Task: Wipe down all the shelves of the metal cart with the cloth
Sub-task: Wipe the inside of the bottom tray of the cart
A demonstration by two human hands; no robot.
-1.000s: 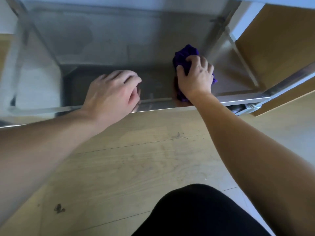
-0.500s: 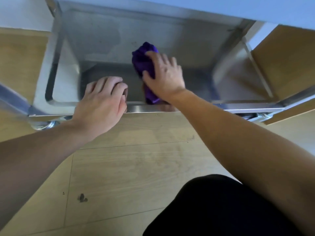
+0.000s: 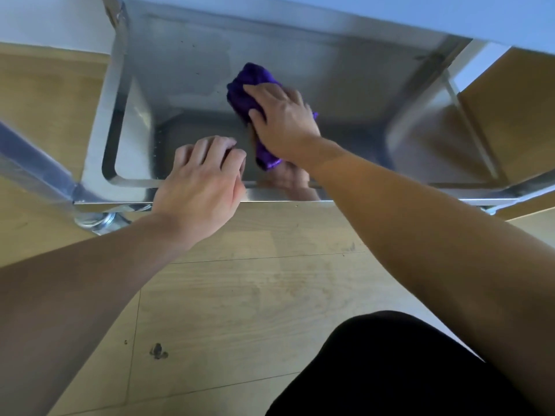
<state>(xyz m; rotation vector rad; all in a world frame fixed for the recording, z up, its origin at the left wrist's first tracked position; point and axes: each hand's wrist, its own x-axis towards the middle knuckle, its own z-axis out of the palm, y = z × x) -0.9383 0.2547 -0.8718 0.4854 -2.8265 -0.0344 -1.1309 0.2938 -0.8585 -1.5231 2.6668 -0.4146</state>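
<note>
From the head camera we look down onto the lowest shelf [image 3: 345, 85] of the metal cart [image 3: 99, 163], a shallow steel tray with raised walls that sits just above the wooden floor [image 3: 240, 295]. Our right hand [image 3: 282, 118] lies on the purple cloth [image 3: 249, 85] near the middle of the shelf, a little left of centre. The fingers are spread and almost straight over the top of the cloth, pressing it flat to the steel, with the thumb set along its near left side. The cloth is bunched into a long wad: one end pokes out beyond the fingertips towards the back wall, and the other shows below the wrist, close to the front rim [image 3: 390, 202]. Our left hand [image 3: 201, 181] rests on that rim just beside the cloth, palm over the edge and fingers curled down into the tray, gripping it (the fingertips themselves are hidden). The polished rim mirrors the right wrist. A caster [image 3: 93, 220] shows under the left front corner, below a slanting cart post [image 3: 30, 163]. A black-clad knee [image 3: 390, 370] fills the lower right, and a small dark mark [image 3: 157, 351] sits on the floor boards.
</note>
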